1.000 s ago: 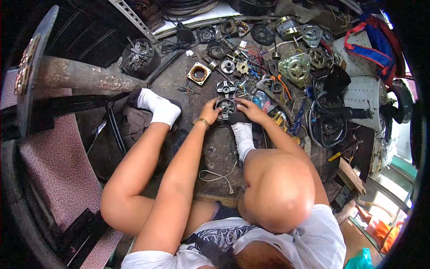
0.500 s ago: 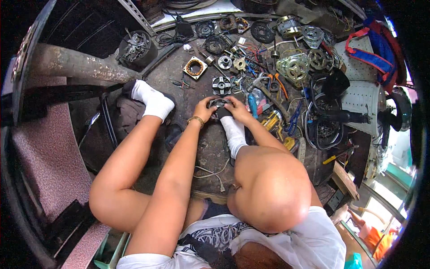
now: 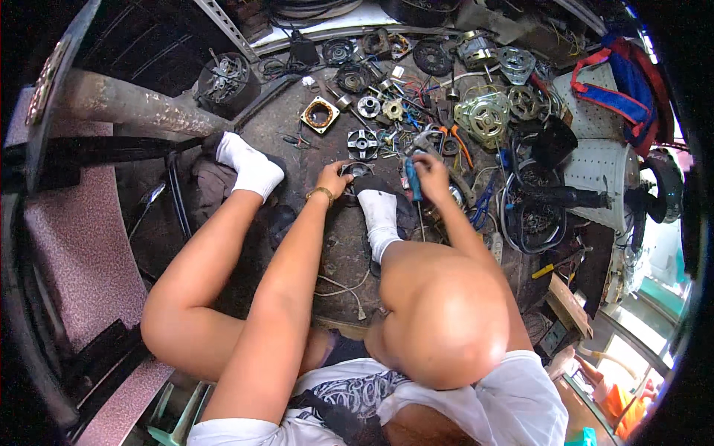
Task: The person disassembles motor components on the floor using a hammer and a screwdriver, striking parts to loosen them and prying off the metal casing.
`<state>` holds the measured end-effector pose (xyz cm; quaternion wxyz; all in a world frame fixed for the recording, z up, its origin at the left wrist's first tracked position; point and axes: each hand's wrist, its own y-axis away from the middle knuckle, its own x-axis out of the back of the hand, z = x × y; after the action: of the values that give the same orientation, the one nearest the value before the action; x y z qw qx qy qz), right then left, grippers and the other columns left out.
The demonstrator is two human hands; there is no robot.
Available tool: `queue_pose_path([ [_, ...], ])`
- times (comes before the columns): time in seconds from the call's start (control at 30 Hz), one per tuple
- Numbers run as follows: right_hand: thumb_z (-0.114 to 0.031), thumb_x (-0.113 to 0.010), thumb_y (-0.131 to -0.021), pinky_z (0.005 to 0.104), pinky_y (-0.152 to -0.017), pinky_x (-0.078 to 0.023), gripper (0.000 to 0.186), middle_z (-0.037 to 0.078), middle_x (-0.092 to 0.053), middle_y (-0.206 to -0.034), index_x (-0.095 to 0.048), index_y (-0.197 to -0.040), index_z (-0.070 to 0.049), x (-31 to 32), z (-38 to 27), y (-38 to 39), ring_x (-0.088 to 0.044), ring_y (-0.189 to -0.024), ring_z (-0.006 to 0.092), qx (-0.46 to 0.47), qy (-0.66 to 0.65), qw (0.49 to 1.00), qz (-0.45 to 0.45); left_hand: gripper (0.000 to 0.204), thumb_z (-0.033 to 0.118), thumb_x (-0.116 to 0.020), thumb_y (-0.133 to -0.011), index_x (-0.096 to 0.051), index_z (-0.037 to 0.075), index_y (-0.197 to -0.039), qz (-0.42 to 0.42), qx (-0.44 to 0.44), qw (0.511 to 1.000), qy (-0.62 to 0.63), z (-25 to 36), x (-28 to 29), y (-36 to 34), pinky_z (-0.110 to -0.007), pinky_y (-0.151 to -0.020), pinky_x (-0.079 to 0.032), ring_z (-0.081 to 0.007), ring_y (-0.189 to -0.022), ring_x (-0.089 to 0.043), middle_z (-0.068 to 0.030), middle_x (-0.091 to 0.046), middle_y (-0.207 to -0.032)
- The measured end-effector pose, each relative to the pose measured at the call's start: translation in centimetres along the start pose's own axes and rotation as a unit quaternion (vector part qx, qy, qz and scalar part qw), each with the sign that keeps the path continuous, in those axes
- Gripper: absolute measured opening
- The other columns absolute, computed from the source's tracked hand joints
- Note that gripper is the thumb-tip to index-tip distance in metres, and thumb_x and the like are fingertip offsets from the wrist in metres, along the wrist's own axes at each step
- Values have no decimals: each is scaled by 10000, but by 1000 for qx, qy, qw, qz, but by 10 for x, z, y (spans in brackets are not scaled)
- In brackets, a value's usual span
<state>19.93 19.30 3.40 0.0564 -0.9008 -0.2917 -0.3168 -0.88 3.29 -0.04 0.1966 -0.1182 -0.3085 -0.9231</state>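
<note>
- While the left hand (image 3: 332, 180) gripped the left edge of a round metal part (image 3: 360, 170), the right hand (image 3: 431, 178) was closed around a blue-handled screwdriver (image 3: 413, 180); the two hands were apart.
- The round metal part lay low over the dark floor (image 3: 346, 245), just beyond the toe of the right foot (image 3: 378, 212), which hid some of it; whether the foot pressed on it, one could not tell.
- The screwdriver's shaft pointed back toward the person, so careful handling seemed to call for a full wrap of the fingers and a tip turned well clear of the foot.
- For the left hand, a firm hold on the rim, with fingertips out of the blade's path, looked the sounder choice, since a round piece could twist under pressure.
- At the upper left, a dark bucket (image 3: 242, 100) held a jumble of metal pieces (image 3: 225, 76), heaped near its top.
- At the right, a rounded bin (image 3: 506, 223) contained many small metal bits (image 3: 543, 218), too fine to name.
- Farther right sat a white perforated drum (image 3: 595, 160); its inside did not show.
</note>
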Motion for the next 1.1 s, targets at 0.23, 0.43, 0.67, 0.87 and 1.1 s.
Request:
queue_pose_path([
  [0.23, -57, -557, -806, 276, -618, -478, 110, 94, -643, -754, -619, -882, -5, 69, 25, -12, -616, -670, 150, -48, 79, 996, -9, 455, 107, -658, -739, -517, 9, -1160, -11, 12, 1000, 21, 14, 7, 16, -333, -884, -427, -267, -1018, -563, -174, -578, -1114],
  [0.43, -228, -695, -693, 461, -650, -489, 698, 225, -612, -815, -304, -1242, -47, 6, -14, 20, -600, -768, 398, -32, 324, 932, -157, 478, 121, -673, -703, -504, 11, -1137, 105, -34, 991, -71, 30, 16, 24, -356, -866, -425, -282, -1003, -553, -173, -578, -1070],
  [0.67, -62, -682, -670, 434, -690, -480, 647, 196, -612, -905, -369, -1236, -48, 38, -110, 11, -603, -808, 379, 110, 74, 986, -100, 661, 216, -677, -726, -372, -5, -1270, 186, -326, 922, -90, 118, 25, 52, -366, -956, -367, -282, -1109, -485, -174, -481, -1215],
  [0.87, -28, -646, -695, 365, -850, -429, 583, 172, -526, -1161, -432, -1236, -69, 53, -142, -19, -538, -1017, 334, 181, -86, 974, -109, 417, 282, -596, -838, -477, 5, -1125, -36, -288, 923, 253, 162, 47, 44, -315, -883, -427, -182, -969, -572, -115, -587, -1092],
  [1.1, -205, -673, -705, 454, -854, -370, 518, 194, -497, -1111, -448, -1135, -22, 29, 0, -21, -461, -1017, 406, 88, 273, 957, -53, 310, 50, -668, -647, -493, 48, -903, 54, -416, 905, 78, 201, 41, 87, -340, -786, -419, -247, -864, -527, -111, -509, -879],
])
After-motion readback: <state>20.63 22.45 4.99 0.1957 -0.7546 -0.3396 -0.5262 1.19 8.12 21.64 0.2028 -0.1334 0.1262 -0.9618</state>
